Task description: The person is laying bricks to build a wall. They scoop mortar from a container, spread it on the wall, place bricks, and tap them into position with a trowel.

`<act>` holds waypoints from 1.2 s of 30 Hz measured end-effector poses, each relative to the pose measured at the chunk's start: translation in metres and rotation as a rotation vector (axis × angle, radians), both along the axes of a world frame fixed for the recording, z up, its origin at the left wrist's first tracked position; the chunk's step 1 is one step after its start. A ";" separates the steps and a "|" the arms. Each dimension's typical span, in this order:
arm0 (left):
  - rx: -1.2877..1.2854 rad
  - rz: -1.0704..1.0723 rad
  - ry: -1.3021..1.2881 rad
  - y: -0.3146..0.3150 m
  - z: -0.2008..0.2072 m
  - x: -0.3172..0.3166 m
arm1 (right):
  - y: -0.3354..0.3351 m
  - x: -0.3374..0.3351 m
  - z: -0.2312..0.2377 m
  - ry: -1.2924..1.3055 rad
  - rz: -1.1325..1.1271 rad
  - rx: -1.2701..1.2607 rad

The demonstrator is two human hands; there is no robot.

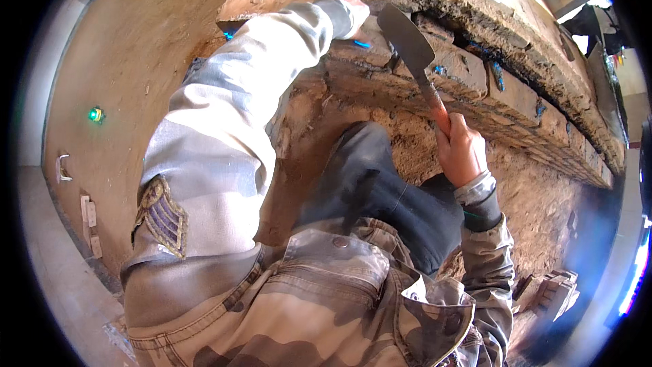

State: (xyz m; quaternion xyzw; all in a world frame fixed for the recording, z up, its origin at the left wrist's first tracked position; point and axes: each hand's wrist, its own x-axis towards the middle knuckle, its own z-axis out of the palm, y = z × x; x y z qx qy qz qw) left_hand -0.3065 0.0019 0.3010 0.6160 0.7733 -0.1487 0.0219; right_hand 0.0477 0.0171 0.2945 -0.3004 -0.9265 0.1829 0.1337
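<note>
Camouflage jacket (pixel 326 292), left arm (pixel 227 102) outstretched, left hand (pixel 353 13) at brickwork (pixel 462 71) (grip unclear), right hand (pixel 464 153) clenching trowel (pixel 409 41)

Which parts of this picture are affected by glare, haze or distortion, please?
Head view: strong light washes out the left sleeve; in the head view, bluish haze softens the lower right edge; in the head view, the brickwork appears curved toward the rim; in the head view, the trowel remains clearly outlined.
</note>
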 end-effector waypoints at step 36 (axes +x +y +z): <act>-0.086 0.041 0.007 0.013 -0.010 -0.008 | -0.038 0.071 -0.065 -0.001 -0.108 -0.494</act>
